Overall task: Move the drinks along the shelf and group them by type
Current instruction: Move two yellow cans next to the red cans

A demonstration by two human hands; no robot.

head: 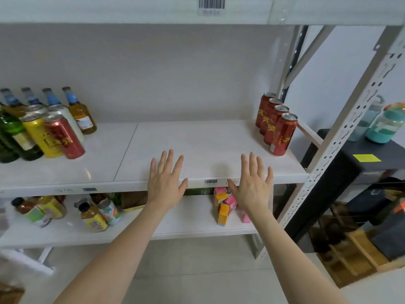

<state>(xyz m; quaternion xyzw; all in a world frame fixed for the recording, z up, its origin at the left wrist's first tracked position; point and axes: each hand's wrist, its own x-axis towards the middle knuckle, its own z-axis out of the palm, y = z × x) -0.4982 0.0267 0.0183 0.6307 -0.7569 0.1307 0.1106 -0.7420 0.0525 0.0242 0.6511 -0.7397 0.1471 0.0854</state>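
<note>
On the white shelf (197,141), several red cans (279,132) stand in a row at the right end. At the left end a mixed group stands together: one red can (64,137), a yellow can (40,137), a white can (65,119), green bottles (13,137) and amber bottles with blue foil necks (76,108). My left hand (165,181) and my right hand (252,183) hover flat over the shelf's front edge, fingers spread, holding nothing.
The lower shelf (186,220) holds juice bottles and cans (96,213) at the left and small cartons (228,205) at the right. A perforated metal upright (341,137) frames the right side. Beyond it a black cabinet (355,163) carries teal water bottles (385,123).
</note>
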